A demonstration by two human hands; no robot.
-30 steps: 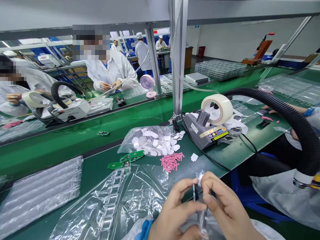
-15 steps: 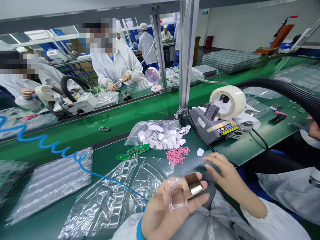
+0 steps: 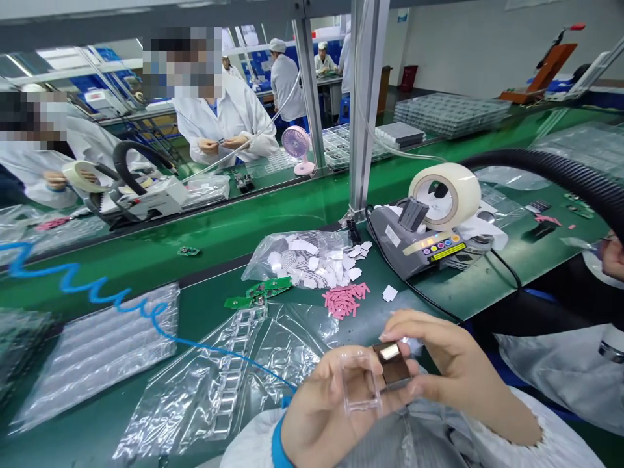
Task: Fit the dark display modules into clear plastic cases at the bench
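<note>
The right hand (image 3: 455, 357), free a moment ago, now pinches the dark brown square piece (image 3: 396, 372); the left hand (image 3: 312, 413) grips the clear plastic frame (image 3: 363, 406) (so both are engaged).

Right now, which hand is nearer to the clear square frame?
Left. The left hand holds the clear square frame; the right hand is off to its right, at the dark square piece.

Nearer me than the pink strips (image 3: 345, 301), my left fingers (image 3: 327, 373) cradle a clear plastic frame (image 3: 362, 407); my right fingers (image 3: 420, 326) grip a brown square piece (image 3: 394, 371) just beside it.
</note>
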